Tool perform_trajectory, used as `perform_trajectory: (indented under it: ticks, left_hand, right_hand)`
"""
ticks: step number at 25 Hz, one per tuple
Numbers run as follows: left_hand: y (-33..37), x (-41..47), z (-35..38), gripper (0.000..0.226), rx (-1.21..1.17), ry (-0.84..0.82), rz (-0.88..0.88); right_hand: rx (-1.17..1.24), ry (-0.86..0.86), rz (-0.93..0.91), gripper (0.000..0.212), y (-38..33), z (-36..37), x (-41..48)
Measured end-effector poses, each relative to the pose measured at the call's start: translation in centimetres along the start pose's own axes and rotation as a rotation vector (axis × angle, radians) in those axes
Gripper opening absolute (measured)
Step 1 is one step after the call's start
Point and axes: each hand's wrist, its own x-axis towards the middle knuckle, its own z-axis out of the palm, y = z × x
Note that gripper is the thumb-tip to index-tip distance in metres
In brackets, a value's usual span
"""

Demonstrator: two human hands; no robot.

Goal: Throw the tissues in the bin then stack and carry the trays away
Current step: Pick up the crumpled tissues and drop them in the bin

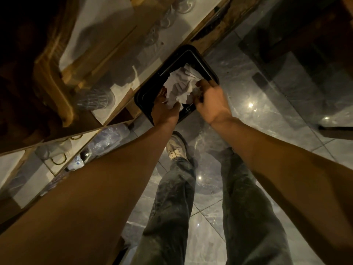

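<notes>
A black rectangular bin (207,64) stands on the floor against the shelving, its opening facing up at me. Crumpled white tissues (180,85) bunch over that opening. My left hand (165,111) reaches down at the bin's near left side, fingers closed on the lower part of the tissues. At the near right rim, my right hand (211,101) pinches a wad of tissues too. Whether the tissues rest inside the bin or hang from my hands is unclear. No tray shows in view.
Wooden shelves (107,60) on the left hold glasses (95,99), mugs (55,150) and plastic bottles (107,139). Glossy grey floor tiles (254,96) spread to the right. My jeans and shoe (176,148) are below the bin. Dark furniture (298,41) stands at the upper right.
</notes>
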Motion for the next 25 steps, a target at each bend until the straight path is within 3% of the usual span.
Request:
perform_trajectory:
  ticks: [5, 9, 17, 22, 25]
  left_hand:
    - [0.5, -1.9, -1.1, 0.053, -0.045, -0.014, 0.011]
    - [1.6, -4.8, -3.3, 0.046, 0.047, -0.058, 0.112]
    - [3.2, -15.1, -10.2, 0.033, 0.106, -0.148, 0.357]
    - [3.6, -22.7, -15.9, 0.042, 0.257, -0.247, 0.534]
    - [4.6, -26.6, -19.9, 0.047, 0.235, -0.213, 0.619]
  right_hand:
    - [-0.064, -0.042, -0.004, 0.035, -1.0, -1.8, -2.4]
    - [-0.078, -0.025, -0.071, 0.027, -2.3, -4.4, -5.2]
    - [-0.187, -0.044, -0.118, 0.033, -8.0, -11.1, -12.5]
    - [-0.254, -0.058, -0.257, 0.035, -13.4, -16.4, -19.1]
    - [-0.313, -0.039, -0.325, 0.037, -17.0, -20.1, -22.0]
